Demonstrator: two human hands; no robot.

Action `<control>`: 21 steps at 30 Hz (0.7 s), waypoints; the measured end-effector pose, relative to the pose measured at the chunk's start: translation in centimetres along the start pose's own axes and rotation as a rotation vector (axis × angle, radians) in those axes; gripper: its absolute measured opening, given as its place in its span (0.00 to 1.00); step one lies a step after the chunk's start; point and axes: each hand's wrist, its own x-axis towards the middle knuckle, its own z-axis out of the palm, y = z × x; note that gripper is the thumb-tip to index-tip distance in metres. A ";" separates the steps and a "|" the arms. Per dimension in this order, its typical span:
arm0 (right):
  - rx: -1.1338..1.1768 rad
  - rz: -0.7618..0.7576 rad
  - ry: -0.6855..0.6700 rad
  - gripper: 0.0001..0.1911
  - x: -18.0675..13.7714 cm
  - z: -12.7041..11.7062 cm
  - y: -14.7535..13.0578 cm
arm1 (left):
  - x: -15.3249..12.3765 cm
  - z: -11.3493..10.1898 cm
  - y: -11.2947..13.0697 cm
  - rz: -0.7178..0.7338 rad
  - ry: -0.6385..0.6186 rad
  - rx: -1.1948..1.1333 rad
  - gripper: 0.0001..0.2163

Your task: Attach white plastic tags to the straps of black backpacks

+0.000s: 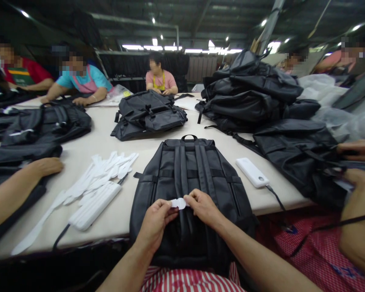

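A black backpack (pixel 167 162) lies in front of me with its shoulder straps facing up and its top handle pointing away. Over the straps, my left hand (pixel 157 219) pinches one end of a small white strip (pixel 180 203) with a rounded tab. My right hand (pixel 202 206) has its thumb and fingers closed on the strip's other end. The strip is held just above the backpack; whether it touches the straps I cannot tell. Left of the backpack, a loose pile of similar white strips (pixel 105 172) is spread on the pale table (pixel 109 221).
White power banks with cables lie to the left (pixel 94 205) and right (pixel 252 172). Black backpacks are piled at the back right (pixel 246 87), and another backpack (pixel 150 113) lies ahead. Co-workers' arms reach in at the left (pixel 21 186) and right edges. Several people sit across the table.
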 end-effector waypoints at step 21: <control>1.012 0.102 0.191 0.29 0.7 1.8 -0.6 | -0.4 0.7 -0.7 0.124 0.092 -0.030 0.08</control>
